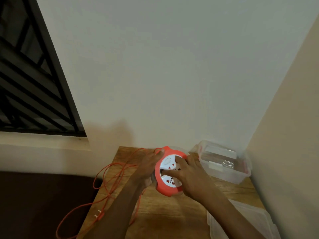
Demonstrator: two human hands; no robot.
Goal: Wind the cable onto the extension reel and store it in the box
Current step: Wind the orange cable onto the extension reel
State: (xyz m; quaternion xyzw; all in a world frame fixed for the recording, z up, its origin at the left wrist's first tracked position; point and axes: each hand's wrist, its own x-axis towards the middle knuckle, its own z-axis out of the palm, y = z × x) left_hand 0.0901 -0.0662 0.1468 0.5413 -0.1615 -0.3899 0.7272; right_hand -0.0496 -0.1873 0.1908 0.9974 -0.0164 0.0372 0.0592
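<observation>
An orange extension reel point(164, 188) with a white socket face is held tilted above the wooden table point(172, 214). My left hand point(149, 165) grips its left rim from behind. My right hand point(189, 175) lies on the white face, with fingers pressed into the centre. The thin orange cable point(110, 175) trails in loose loops over the table's left edge and down to the left. Its plug end point(98, 215) hangs by the table's left side. A clear plastic box point(224, 163) stands open at the back right of the table.
The clear box lid point(241, 223) lies at the table's front right corner. Walls close the table in at the back and on the right. A dark surface point(43, 204) sits lower on the left, under a barred window point(31, 75).
</observation>
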